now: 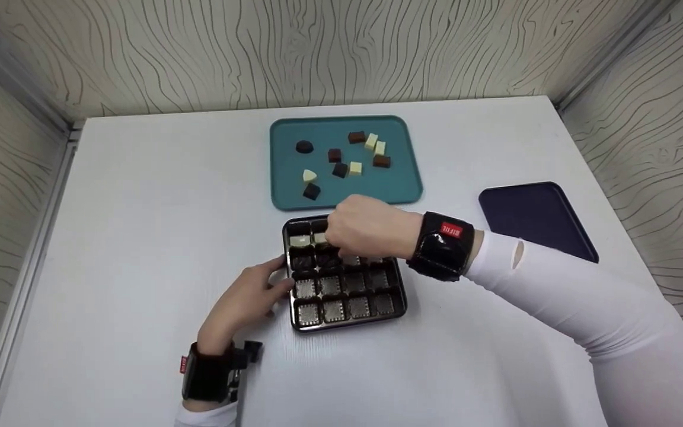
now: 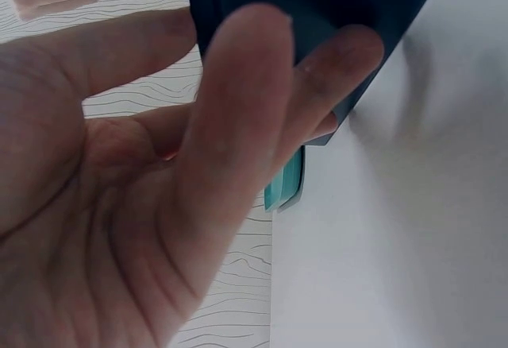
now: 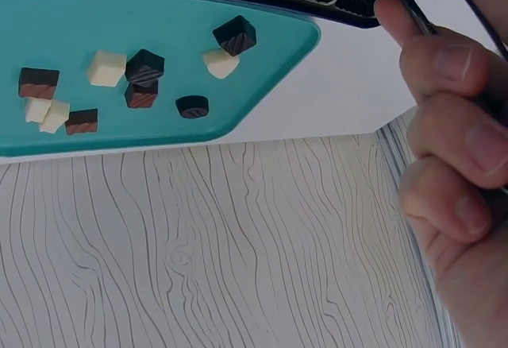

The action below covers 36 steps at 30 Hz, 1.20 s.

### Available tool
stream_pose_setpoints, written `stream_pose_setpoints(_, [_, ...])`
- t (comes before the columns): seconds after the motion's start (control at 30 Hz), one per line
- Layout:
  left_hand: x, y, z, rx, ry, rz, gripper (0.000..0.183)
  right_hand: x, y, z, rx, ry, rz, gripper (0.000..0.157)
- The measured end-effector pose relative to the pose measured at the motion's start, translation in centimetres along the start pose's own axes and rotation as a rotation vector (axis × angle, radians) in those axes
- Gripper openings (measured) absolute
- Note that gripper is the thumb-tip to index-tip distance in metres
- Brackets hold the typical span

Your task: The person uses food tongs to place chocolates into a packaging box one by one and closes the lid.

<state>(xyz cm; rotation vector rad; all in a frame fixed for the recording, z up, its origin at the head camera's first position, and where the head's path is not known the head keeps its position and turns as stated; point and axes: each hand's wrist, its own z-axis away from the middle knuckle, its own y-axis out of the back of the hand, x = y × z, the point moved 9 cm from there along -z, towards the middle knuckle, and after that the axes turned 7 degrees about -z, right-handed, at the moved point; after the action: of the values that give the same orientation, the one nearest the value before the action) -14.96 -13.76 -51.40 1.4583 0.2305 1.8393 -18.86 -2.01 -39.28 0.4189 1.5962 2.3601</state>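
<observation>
A black chocolate box [image 1: 348, 324] divided into square compartments sits in the middle of the table. Pale chocolates [image 1: 300, 241] lie in its second row from the back, and the front rows show bare compartment floors. My left hand [image 1: 251, 298] rests against the box's left side, its fairly straight fingers touching the dark wall in the left wrist view. Over the back half of the box, my right hand [image 1: 360, 228] has curled fingers. The right wrist view shows it pinching thin dark tweezers [image 3: 421, 16]. Their tips are hidden in the head view.
Behind the box lies a teal tray [image 1: 285, 196] with several loose chocolates in white, brown and dark [image 1: 356, 168]. A dark navy tray [image 1: 531, 207] is at the right, partly under the right forearm. Patterned wall panels [image 1: 318, 53] bound the table at the back.
</observation>
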Motion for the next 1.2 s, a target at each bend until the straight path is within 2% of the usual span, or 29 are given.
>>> stream_pose_setpoints(0.37, [0.2, -0.2, 0.0, -0.006, -0.014, 0.015, 0.055, 0.3, 0.0, 0.3, -0.001, 0.005, 0.009, 0.031])
stream_pose_setpoints(0.5, [0.2, -0.1, 0.1, -0.002, -0.015, 0.004, 0.057, 0.8, 0.5, 1.0, 0.001, -0.01, -0.002, 0.036])
stream_pose_setpoints(0.63, [0.1, -0.1, 0.1, -0.011, -0.005, 0.001, 0.059, 1.8, 1.2, 2.2, 0.013, -0.032, -0.066, 0.048])
stream_pose_setpoints(0.73, [0.2, -0.1, 0.1, -0.01, -0.006, -0.001, 0.059, 3.1, 2.2, 3.7, 0.076, -0.066, -0.144, 0.055])
stream_pose_setpoints(0.87, [0.3, 0.1, 0.1, 0.001, -0.012, -0.009, 0.057, 5.3, 2.8, 5.6, 0.234, -0.148, -0.221, 0.054])
stream_pose_setpoints(1.0, [0.2, 0.1, 0.1, -0.002, 0.008, -0.006, 0.058, 7.2, 1.8, 6.5, 0.348, -0.262, -0.254, 0.054])
stream_pose_setpoints(1.2, [0.1, -0.1, 0.1, -0.013, 0.026, 0.004, 0.06, 9.0, -0.3, 6.4, 0.404, -0.385, -0.305, 0.056])
